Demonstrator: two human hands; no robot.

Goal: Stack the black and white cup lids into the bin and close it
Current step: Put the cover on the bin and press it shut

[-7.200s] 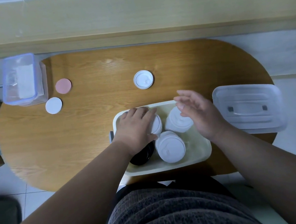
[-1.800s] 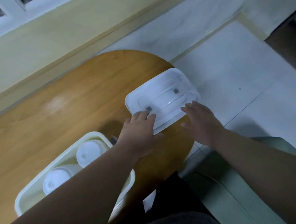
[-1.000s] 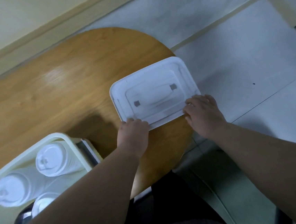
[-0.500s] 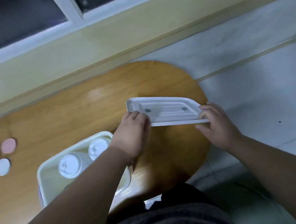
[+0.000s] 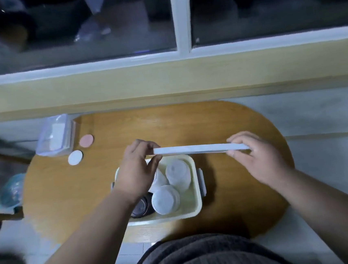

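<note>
A cream bin (image 5: pixel 197 209) stands on the wooden table (image 5: pixel 168 128) in front of me. Inside it are stacks of white cup lids (image 5: pixel 164 199) and a black lid stack (image 5: pixel 141 207) partly hidden by my left arm. The bin's translucent cover (image 5: pixel 198 148) hangs edge-on in the air above the bin's far rim. My left hand (image 5: pixel 137 173) grips its left end and my right hand (image 5: pixel 258 160) grips its right end.
At the table's back left stands a clear plastic box (image 5: pixel 54 136), with a pink disc (image 5: pixel 86 140) and a white disc (image 5: pixel 75 157) beside it. A bluish object (image 5: pixel 12 193) sits off the left edge. A window and sill run behind the table.
Both hands have carried the cover left from the table's right end to above the bin, and it now shows edge-on. The camera has swung back to face the table.
</note>
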